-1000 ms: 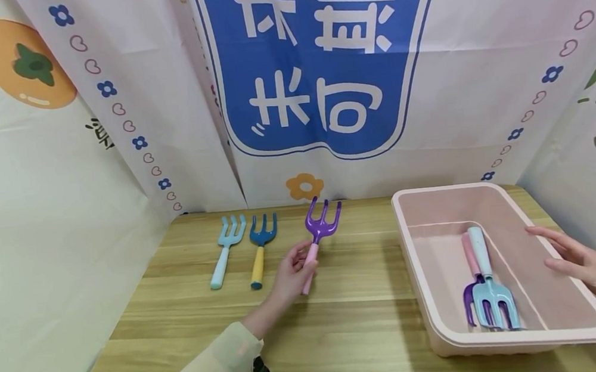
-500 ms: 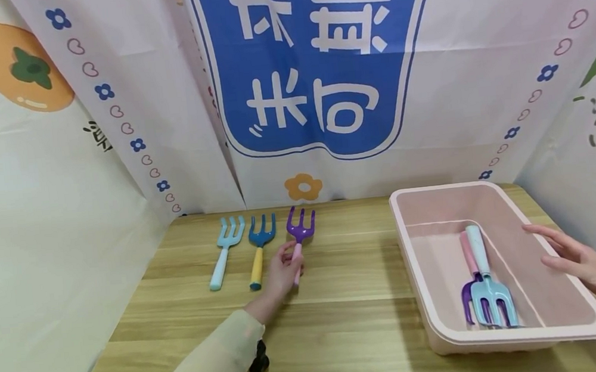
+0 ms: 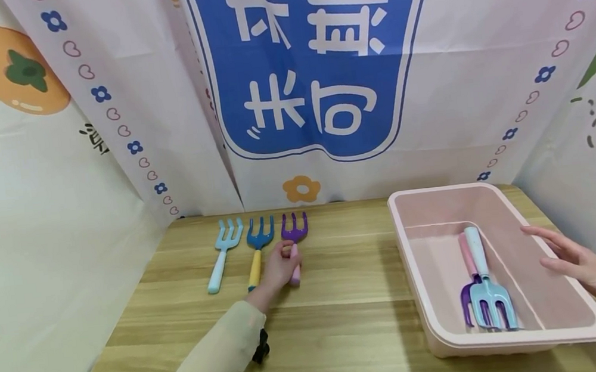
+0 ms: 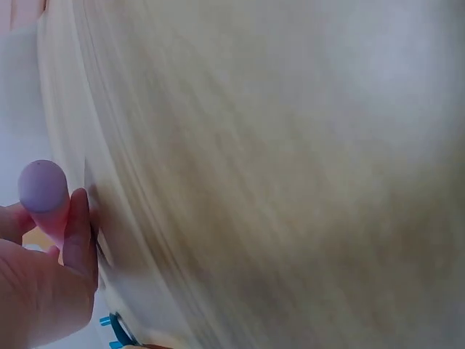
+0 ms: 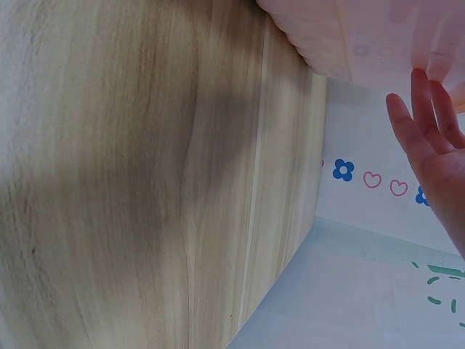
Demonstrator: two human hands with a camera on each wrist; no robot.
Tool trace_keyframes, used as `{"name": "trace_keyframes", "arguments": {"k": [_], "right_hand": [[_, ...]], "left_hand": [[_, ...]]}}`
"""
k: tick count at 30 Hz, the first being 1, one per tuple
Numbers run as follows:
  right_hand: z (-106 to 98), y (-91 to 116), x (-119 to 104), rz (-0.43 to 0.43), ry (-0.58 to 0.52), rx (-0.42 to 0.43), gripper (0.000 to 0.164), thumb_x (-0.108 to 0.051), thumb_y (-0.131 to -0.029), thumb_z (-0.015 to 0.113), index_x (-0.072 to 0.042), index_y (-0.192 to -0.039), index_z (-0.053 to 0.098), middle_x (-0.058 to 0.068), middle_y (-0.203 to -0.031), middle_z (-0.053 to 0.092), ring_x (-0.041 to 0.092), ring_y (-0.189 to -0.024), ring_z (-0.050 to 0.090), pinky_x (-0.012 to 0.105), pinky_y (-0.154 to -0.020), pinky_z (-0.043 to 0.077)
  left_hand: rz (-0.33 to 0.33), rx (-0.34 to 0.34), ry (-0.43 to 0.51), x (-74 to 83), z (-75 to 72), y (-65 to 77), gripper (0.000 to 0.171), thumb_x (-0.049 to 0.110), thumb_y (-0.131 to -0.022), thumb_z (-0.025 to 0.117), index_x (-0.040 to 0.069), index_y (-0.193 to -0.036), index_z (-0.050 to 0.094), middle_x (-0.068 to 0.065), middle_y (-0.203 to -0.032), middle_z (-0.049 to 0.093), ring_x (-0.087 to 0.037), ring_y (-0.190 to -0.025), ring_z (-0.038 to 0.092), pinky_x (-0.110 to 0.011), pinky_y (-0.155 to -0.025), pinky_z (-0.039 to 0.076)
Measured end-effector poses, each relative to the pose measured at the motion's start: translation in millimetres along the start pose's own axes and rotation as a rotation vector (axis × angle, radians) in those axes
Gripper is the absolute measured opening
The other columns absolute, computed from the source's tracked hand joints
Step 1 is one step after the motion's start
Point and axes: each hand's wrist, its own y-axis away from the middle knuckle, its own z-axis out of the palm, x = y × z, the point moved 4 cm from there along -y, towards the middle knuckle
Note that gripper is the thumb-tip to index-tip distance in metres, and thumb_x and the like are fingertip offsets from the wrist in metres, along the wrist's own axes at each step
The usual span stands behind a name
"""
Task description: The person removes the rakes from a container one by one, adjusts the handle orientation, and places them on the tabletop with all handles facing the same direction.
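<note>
A purple hand fork [image 3: 294,232] with a pink handle lies at the right end of a row of garden forks. My left hand [image 3: 280,265] pinches its handle; in the left wrist view the rounded handle end [image 4: 43,187] shows between thumb and fingers. Just left of that hand are a blue fork with a yellow handle [image 3: 255,268] and a light blue fork [image 3: 218,268], tines toward the wall. At the right, my right hand [image 3: 580,263] rests straight fingers on the side of a pale pink bin [image 3: 418,294]. Its fingertips touch the outer wall in the right wrist view.
Inside the bin, a light blue fork [image 3: 477,252] lies over a purple fork with a pink handle [image 3: 467,253]. A printed cloth [image 3: 436,161] hangs behind the wooden table [image 3: 344,325]. A black object [image 3: 261,346] shows beside the left sleeve.
The left hand has carried the purple fork leftward and down to the table, beside the blue and yellow one. The right hand stays at the bin.
</note>
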Motion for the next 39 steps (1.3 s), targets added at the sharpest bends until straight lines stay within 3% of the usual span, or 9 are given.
{"name": "trace_keyframes", "arguments": {"k": [12,23,31,35,39], "right_hand": [[1,1,-2,-0.004,-0.028,-0.011,0.06,-0.002,-0.104,0.038,-0.024,-0.156,0.019,-0.028,-0.136,0.028,-0.012,-0.109,0.042,0.02,-0.077,0.049],[2,-2,-5,-0.018,-0.035,-0.025,0.06,-0.001,-0.104,0.037,-0.023,-0.156,0.019,-0.027,-0.137,0.028,-0.01,-0.109,0.044,0.02,-0.077,0.049],[3,-1,-5,-0.008,-0.043,-0.025,0.059,-0.002,-0.104,0.037,-0.023,-0.156,0.019,-0.027,-0.136,0.028,-0.009,-0.108,0.045,0.021,-0.077,0.05],[2,-1,-5,-0.02,-0.02,-0.018,0.059,-0.001,-0.103,0.038,-0.022,-0.156,0.019,-0.028,-0.138,0.027,-0.011,-0.11,0.042,0.018,-0.078,0.048],[2,1,-4,-0.021,-0.016,-0.019,0.06,0.0,-0.103,0.038,-0.022,-0.156,0.019,-0.028,-0.138,0.027,-0.012,-0.11,0.041,0.017,-0.078,0.047]], "left_hand": [[0.089,0.027,-0.245,7.2,-7.1,-1.7,0.039,0.015,-0.088,0.072,0.002,-0.122,0.06,-0.014,-0.104,0.066,-0.023,-0.082,0.064,-0.034,-0.072,0.054],[0.056,0.033,-0.219,5.5,-3.7,-4.6,0.035,0.013,-0.087,0.073,0.005,-0.12,0.062,-0.01,-0.102,0.064,-0.02,-0.081,0.062,-0.032,-0.071,0.054],[0.129,0.035,-0.295,4.5,-8.3,-2.2,0.036,0.02,-0.089,0.071,0.007,-0.122,0.062,-0.01,-0.108,0.064,-0.024,-0.093,0.061,-0.038,-0.08,0.05],[0.165,0.016,-0.267,9.1,-13.2,0.6,0.035,0.023,-0.093,0.068,0.007,-0.123,0.061,-0.013,-0.114,0.063,-0.027,-0.1,0.06,-0.041,-0.084,0.05],[0.174,-0.013,-0.234,19.5,-14.2,4.4,0.035,0.027,-0.094,0.067,0.011,-0.125,0.062,-0.01,-0.117,0.062,-0.021,-0.093,0.06,-0.036,-0.077,0.052]]}}
